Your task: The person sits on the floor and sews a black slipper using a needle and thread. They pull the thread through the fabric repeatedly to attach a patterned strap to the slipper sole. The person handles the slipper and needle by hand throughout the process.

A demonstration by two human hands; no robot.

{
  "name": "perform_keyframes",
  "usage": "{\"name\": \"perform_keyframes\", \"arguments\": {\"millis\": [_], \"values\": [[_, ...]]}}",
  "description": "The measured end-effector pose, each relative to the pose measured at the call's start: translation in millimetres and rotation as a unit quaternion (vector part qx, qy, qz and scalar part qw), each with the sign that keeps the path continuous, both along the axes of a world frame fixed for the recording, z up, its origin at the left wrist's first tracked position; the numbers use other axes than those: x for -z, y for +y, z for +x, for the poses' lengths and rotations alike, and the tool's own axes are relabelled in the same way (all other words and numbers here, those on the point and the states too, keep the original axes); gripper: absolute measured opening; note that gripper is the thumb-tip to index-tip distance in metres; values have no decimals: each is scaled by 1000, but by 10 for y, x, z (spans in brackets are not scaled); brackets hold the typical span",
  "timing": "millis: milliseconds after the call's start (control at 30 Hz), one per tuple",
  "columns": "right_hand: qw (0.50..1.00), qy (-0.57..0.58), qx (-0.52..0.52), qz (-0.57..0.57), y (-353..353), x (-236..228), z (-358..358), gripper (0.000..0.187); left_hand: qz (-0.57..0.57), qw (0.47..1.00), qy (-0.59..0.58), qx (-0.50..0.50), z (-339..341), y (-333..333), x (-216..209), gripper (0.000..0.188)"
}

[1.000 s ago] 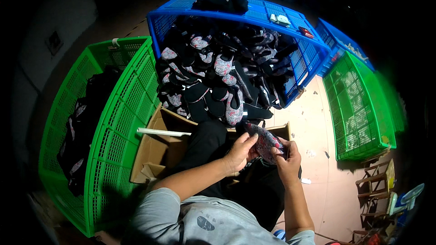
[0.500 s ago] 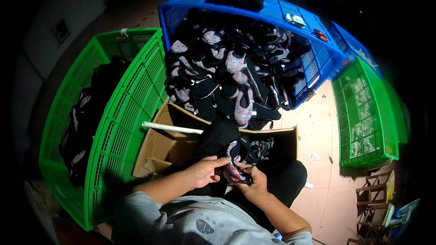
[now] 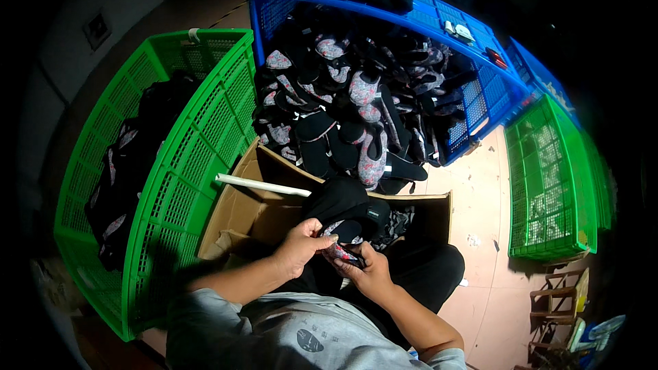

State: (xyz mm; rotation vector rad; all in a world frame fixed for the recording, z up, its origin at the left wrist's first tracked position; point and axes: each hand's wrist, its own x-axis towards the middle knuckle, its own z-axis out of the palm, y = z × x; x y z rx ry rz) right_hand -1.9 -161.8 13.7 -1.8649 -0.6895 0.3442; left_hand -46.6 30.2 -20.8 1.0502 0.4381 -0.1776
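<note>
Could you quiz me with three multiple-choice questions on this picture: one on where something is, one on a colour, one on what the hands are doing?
1. Where is the big heap of slippers?
A. in the blue crate
B. on the stool
C. in the cardboard box

2. What colour is the crate at the person's left?
A. red
B. green
C. white

3. What are the two hands doing?
A. resting apart on the knees
B. lifting a crate
C. both holding one patterned slipper

Answers: 1 A, the heap fills the blue crate. 2 B, its mesh wall is bright green. 3 C, the left hand and right hand close together on the patterned slipper above the lap.
</note>
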Motion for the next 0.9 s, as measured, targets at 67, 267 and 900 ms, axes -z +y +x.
{"name": "perform_keyframes", "arguments": {"millis": [67,267,900], "values": [[999,46,9,7,49,30,15,29,104,992,-47,-50,-22,-30,136,22],[997,63,49,-16,186,12,85,30,434,884,-143,-99,-34,-72,-113,22],[918,367,119,96,559,146,894,15,442,872,-192,-84,155,-7,-223,32]]}}
